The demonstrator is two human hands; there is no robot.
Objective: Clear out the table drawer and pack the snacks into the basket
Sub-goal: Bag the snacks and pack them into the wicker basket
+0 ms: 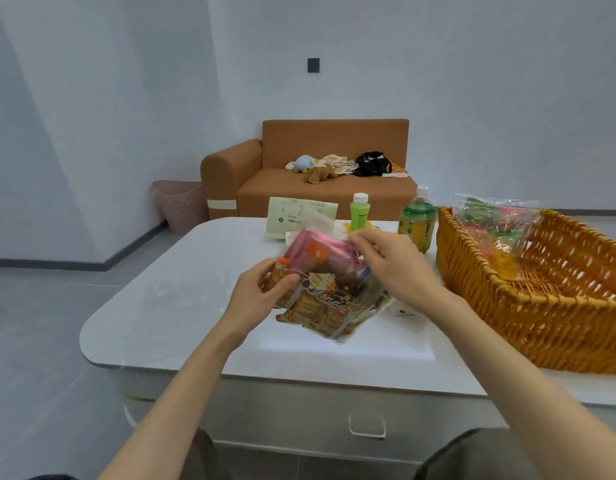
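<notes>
A clear plastic bag of snacks (329, 299), with orange and pink packets inside, rests on the white table (168, 306) in front of me. My left hand (261, 294) grips the bag's left side. My right hand (386, 261) pinches the bag's top edge. The wicker basket (542, 323) stands at the right of the table and holds a clear bag of colourful snacks (497, 230). The table drawer (367, 426) below the front edge is closed, its white handle showing.
A small green bottle (359, 211), a green-and-yellow drink bottle (417, 223) and a pale green paper (299, 216) stand behind the bag. An orange sofa (317, 188) with soft toys and a pink bin (180, 206) lie beyond the table.
</notes>
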